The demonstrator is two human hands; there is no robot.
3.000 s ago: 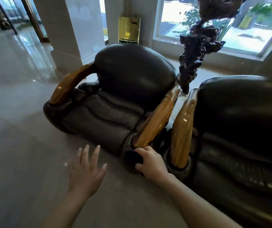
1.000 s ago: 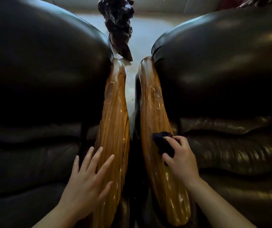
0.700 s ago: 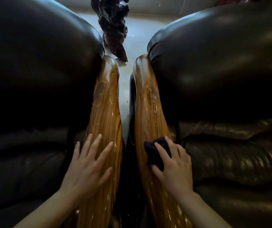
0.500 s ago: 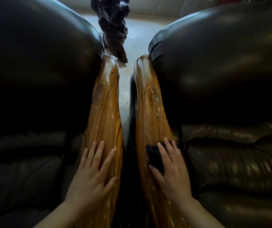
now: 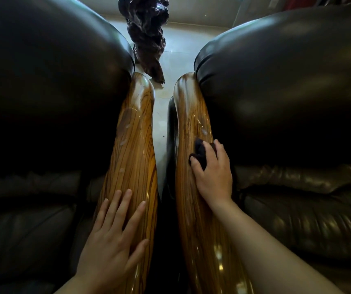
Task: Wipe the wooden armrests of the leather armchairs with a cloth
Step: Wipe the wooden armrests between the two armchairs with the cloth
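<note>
Two dark leather armchairs stand side by side, each with a glossy striped wooden armrest. My right hand (image 5: 214, 175) presses a small dark cloth (image 5: 201, 150) onto the right chair's armrest (image 5: 191, 115), about halfway along it. Pale smears and droplets show on the wood just beyond the cloth. My left hand (image 5: 115, 236) lies flat, fingers spread, on the near part of the left chair's armrest (image 5: 135, 145), which also carries a few pale spots. The left hand holds nothing.
A narrow gap with pale tiled floor (image 5: 159, 124) runs between the two armrests. A dark gnarled root sculpture (image 5: 147, 32) rises behind the gap. The left chair's backrest (image 5: 49, 66) and the right chair's backrest (image 5: 287, 66) bulge over the armrests' far ends.
My right hand has slid the cloth farther up the right armrest, away from me. My left hand has stayed flat on the left armrest. Three seconds ago I stood back from the chairs.
</note>
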